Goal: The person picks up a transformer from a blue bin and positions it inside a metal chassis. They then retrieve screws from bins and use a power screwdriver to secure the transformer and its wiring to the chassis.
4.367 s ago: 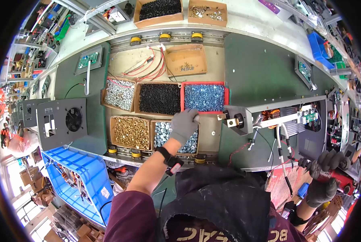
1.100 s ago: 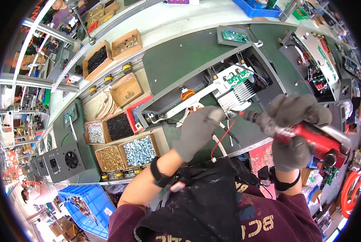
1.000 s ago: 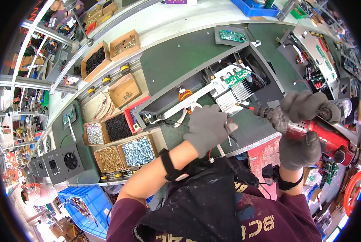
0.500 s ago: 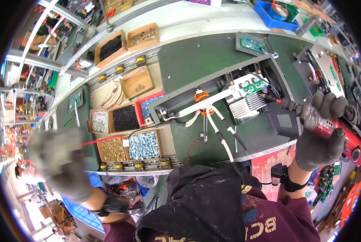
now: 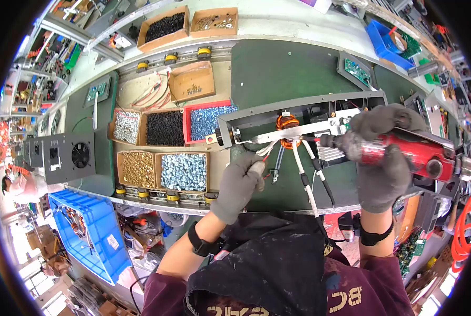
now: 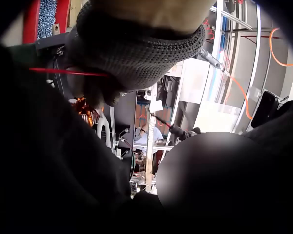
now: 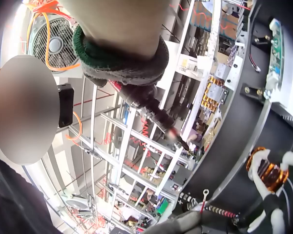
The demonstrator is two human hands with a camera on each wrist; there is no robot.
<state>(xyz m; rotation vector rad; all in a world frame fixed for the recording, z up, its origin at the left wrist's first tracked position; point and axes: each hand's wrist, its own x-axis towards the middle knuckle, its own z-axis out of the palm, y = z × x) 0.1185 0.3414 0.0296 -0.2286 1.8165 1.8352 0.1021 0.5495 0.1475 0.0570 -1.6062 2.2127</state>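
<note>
My gloved left hand (image 5: 239, 187) pinches a thin red wire (image 6: 68, 72) in front of the left end of an open grey metal case (image 5: 309, 102). In the right wrist view, a ring terminal (image 7: 205, 193) on a red lead stands up by the left fingertips. My gloved right hand (image 5: 382, 184) grips a red power screwdriver (image 5: 417, 158), its bit pointing left over the case. Inside the case are a copper-wound coil (image 5: 287, 123), a pale metal bar (image 5: 298, 130) and a finned heat sink (image 5: 329, 153), partly covered by the screwdriver. White cables (image 5: 301, 166) hang over the front.
Left of the case stand boxes of blue screws (image 5: 209, 122), black screws (image 5: 165, 129), silver screws (image 5: 126, 126), brass screws (image 5: 136, 168) and bluish hardware (image 5: 183, 171). A fan panel (image 5: 69, 156) stands farther left. A blue crate (image 5: 90, 237) sits below the bench edge.
My left hand was over the small-parts boxes, then at the case, then far left drawing out the red wire; it is now back near the case. The right hand has brought the screwdriver leftward over the case.
</note>
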